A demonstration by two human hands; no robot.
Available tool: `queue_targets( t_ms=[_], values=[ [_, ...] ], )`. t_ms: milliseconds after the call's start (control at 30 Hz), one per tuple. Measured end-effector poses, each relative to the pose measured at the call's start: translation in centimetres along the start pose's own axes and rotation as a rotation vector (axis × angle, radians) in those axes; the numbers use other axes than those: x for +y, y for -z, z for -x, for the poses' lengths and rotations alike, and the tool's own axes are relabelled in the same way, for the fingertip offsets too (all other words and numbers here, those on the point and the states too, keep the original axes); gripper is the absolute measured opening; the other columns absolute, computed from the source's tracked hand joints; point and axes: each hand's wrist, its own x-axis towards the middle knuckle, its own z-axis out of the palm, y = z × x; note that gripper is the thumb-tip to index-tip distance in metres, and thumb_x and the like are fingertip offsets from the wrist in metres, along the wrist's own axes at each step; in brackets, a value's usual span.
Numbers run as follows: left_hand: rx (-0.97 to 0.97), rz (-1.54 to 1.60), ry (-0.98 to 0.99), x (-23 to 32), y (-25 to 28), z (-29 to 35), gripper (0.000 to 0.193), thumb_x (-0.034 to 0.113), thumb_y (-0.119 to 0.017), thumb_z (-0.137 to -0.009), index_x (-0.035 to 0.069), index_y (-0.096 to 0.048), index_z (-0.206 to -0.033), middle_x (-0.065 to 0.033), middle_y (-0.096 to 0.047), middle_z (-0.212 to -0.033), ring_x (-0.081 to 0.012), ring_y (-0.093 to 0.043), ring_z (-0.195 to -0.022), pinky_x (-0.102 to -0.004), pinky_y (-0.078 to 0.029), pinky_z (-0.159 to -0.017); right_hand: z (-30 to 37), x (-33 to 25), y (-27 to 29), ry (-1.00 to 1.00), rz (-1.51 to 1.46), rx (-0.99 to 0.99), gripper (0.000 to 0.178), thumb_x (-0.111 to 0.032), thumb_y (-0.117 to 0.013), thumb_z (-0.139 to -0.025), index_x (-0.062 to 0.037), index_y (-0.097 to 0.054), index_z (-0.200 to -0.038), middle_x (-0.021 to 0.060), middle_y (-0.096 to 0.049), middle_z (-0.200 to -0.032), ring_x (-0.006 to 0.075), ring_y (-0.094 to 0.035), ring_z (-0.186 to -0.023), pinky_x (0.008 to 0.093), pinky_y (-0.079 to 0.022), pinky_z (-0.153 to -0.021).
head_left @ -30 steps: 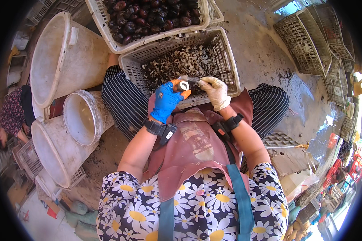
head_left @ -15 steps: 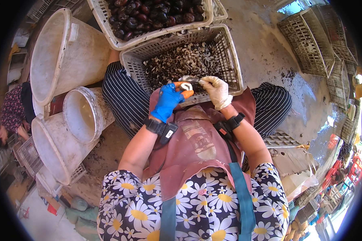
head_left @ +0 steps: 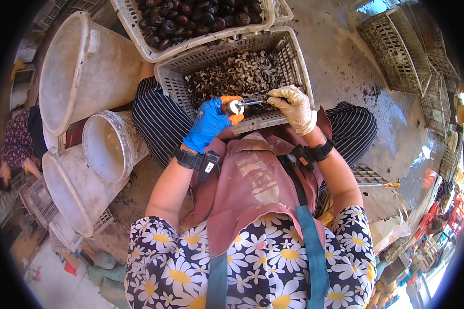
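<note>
My left hand point(head_left: 208, 122), in a blue glove with orange fingertips, is closed round a partly peeled water chestnut point(head_left: 236, 107), its white flesh showing. My right hand point(head_left: 295, 106), in a pale glove, grips the thin handle of a metal peeler point(head_left: 252, 101). The peeler's metal end lies against or just beside the white flesh; I cannot tell whether it touches. Both hands are over the near side of a slotted plastic crate point(head_left: 305, 85) that holds dark and white peelings point(head_left: 247, 72).
Beyond the peelings crate, another crate point(head_left: 269, 13) is heaped with dark unpeeled water chestnuts point(head_left: 191, 19). Large white buckets point(head_left: 113, 56) lie tipped at my left, near another person point(head_left: 20, 136). Slatted crates point(head_left: 394, 49) stand on the wet floor at the right.
My right hand has moved right and turned, drawing away from the left, so the peeler's metal shows more plainly. My left hand has shifted slightly left and still holds the water chestnut.
</note>
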Motion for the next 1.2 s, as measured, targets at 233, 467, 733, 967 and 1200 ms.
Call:
queue_targets(
  t_ms=[233, 467, 733, 967, 1200],
  values=[
    [-0.158, -0.262, 0.107, 0.0, 0.8, -0.1, 0.038, 0.007, -0.072, -0.07, -0.001, -0.06, -0.105, -0.0008, -0.063, -0.084, -0.0063, -0.056, -0.076, -0.0218, -0.047, -0.07, -2.8, -1.5, 2.2, 0.481, 0.239, -0.282, 0.013, -0.008, -0.068, -0.068, -0.0047, -0.064, -0.08, 0.0068, -0.06, -0.074, 0.0246, -0.054, -0.07, 0.0332, -0.044, -0.065],
    [-0.468, 0.041, 0.277, 0.9, 0.3, 0.4, 0.042, 0.007, -0.072, -0.068, -0.001, -0.06, -0.107, -0.0033, -0.064, -0.095, -0.0071, -0.057, -0.082, -0.0223, -0.045, -0.078, -1.8, 1.3, 2.0, 0.196, -0.105, -0.464, 0.013, -0.006, -0.069, -0.071, -0.0059, -0.066, -0.083, 0.0043, -0.061, -0.081, 0.0174, -0.057, -0.074, 0.028, -0.048, -0.066],
    [-0.378, 0.381, 0.185, 1.0, 0.7, -0.1, 0.053, 0.016, -0.074, -0.068, 0.002, -0.051, -0.115, 0.0004, -0.058, -0.096, -0.009, -0.054, -0.087, -0.0231, -0.044, -0.079, -0.3, -0.4, -0.5, -0.244, -0.551, -0.379, 0.013, -0.001, -0.065, -0.076, -0.0002, -0.064, -0.089, 0.0051, -0.062, -0.086, 0.0117, -0.058, -0.079, 0.0248, -0.047, -0.073],
    [0.02, 0.125, -0.104, 0.8, 0.5, -0.4, 0.043, 0.005, -0.071, -0.072, 0.007, -0.053, -0.11, 0.0021, -0.056, -0.093, -0.0068, -0.053, -0.081, -0.0203, -0.045, -0.069, 0.9, 0.8, -0.7, -0.433, -0.439, -0.011, 0.015, -0.007, -0.066, -0.078, 0.0007, -0.064, -0.091, 0.0007, -0.062, -0.082, 0.0056, -0.054, -0.073, 0.0198, -0.045, -0.067],
    [0.198, 0.174, -0.12, 0.6, -0.6, -0.4, 0.043, 0.001, -0.072, -0.07, 0.007, -0.05, -0.106, 0.0015, -0.055, -0.086, -0.0055, -0.052, -0.073, -0.0186, -0.045, -0.061, 0.8, -1.0, -1.5, -0.009, 0.0, 0.153, 0.016, -0.009, -0.07, -0.071, -0.0059, -0.066, -0.086, 0.0052, -0.062, -0.076, 0.0178, -0.057, -0.069, 0.0268, -0.046, -0.064]
  ],
)
